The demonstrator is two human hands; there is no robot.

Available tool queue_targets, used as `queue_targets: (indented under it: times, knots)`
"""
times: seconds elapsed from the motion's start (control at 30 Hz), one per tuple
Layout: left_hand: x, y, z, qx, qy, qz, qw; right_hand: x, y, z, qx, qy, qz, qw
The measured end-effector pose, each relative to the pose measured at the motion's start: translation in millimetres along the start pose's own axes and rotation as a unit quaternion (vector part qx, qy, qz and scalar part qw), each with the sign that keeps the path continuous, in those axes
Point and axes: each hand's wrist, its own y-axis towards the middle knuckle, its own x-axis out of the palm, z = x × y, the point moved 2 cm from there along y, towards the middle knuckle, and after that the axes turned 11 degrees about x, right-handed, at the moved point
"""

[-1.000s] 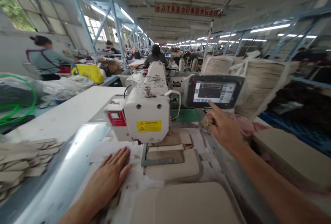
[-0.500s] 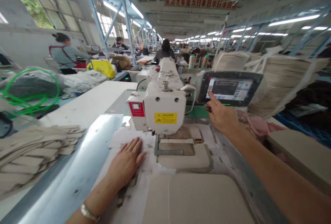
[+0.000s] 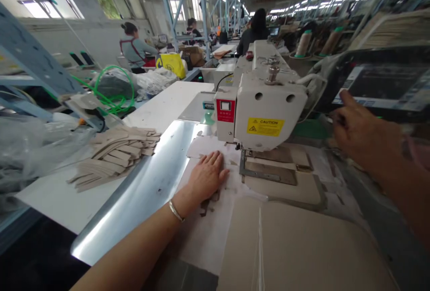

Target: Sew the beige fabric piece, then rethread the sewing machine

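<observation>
My left hand (image 3: 207, 175) lies flat, palm down and fingers spread, on a white sheet (image 3: 208, 241) left of the sewing machine's head (image 3: 268, 107). Small dark scraps show beneath its wrist side. My right hand (image 3: 364, 132) is raised at the control screen (image 3: 389, 83), index finger stretched to the lower left of the display and the other fingers curled. Whether the fingertip presses the glass is hard to tell. Under the machine head, a metal clamp frame (image 3: 265, 175) rests on a beige fabric piece (image 3: 285, 190). A larger beige panel (image 3: 302, 246) lies in front.
Beige strips (image 3: 117, 154) are heaped on the white table at left, beside a shiny metal plate (image 3: 141, 197). Thread cones (image 3: 303, 44) stand behind the screen. A green hose (image 3: 114, 98), plastic bags and a yellow bag (image 3: 173, 65) lie farther back. Co-workers sit beyond.
The view has turned left and moved closer, so the machine and both hands appear farther right. My left hand stays flat on the sheet, and my right index finger remains at the screen.
</observation>
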Motion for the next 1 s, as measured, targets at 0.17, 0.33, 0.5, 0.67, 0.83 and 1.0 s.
queue_targets:
  times: [0.17,0.33,0.5,0.67,0.83,1.0]
  knots:
    - [-0.3,0,5,-0.014,0.011,0.007,1.0,0,-3,3,-0.003,-0.021,0.003,1.0]
    - [-4.6,-2,6,-0.042,0.03,0.014,0.999,-6,-12,5,-0.041,0.055,0.039,0.997]
    - [-4.7,-5,-1,-0.066,0.039,0.023,0.997,4,-41,6,-0.099,0.194,-0.023,0.976]
    - [0.9,-8,-11,-0.072,0.044,0.041,0.996,22,-79,2,-0.105,0.273,-0.167,0.941]
    - [-9.3,-4,-3,-0.085,0.06,0.038,0.994,24,-105,5,-0.052,0.309,-0.249,0.916]
    - [-15.5,8,28,0.057,-0.056,0.01,0.997,27,-120,13,-0.013,0.328,-0.278,0.903]
